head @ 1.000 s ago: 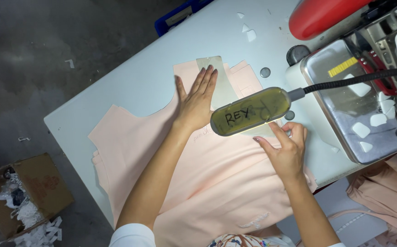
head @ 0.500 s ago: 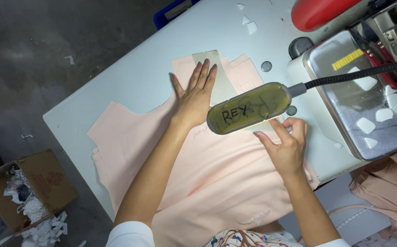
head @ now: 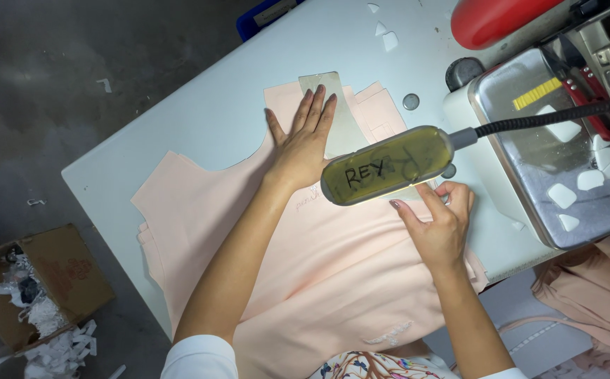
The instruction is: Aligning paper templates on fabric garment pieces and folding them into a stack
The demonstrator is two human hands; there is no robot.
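- Pale blue-white worktop (head: pixel 199 119) fills the middle of the head view, with a dark, stained concrete floor (head: pixel 73 70) off its far-left edge and an open brown cardboard box of white paper scraps (head: pixel 34 298) down beside it.
- Nearest the camera, white sleeve cuffs and two bare forearms reach out over a large piece of pale peach cut fabric (head: pixel 319 274), which lies flat on the worktop and drapes off the near edge.
- Right hand (head: pixel 440 226) sits at the fabric's right side, fingers curled together on the cloth edge just under the lamp; whether it pinches the cloth or only presses it I cannot tell (the lamp head hides the fingertips).
- Left hand (head: pixel 305 137) lies open and flat, fingers spread a little, pressing down on the fabric and on a thin grey-beige card template (head: pixel 343 126) whose top sticks out past the fingertips.
- Compared with a second ago the left hand has slid slightly up along the template and the right hand has barely moved, so the layers are still being smoothed and lined up, not lifted.
- Above the hands hangs an oblong yellow-green lamp head on a black flexible neck (head: pixel 389 165), with dark handwriting on it.
- Farther right stands the grey metal bed of a sewing machine (head: pixel 529 140), dotted with white fabric offcuts, with a red rounded cover (head: pixel 494 17) behind it.
- More peach cloth is bunched at the lower right (head: pixel 593 295), well apart from the hands.
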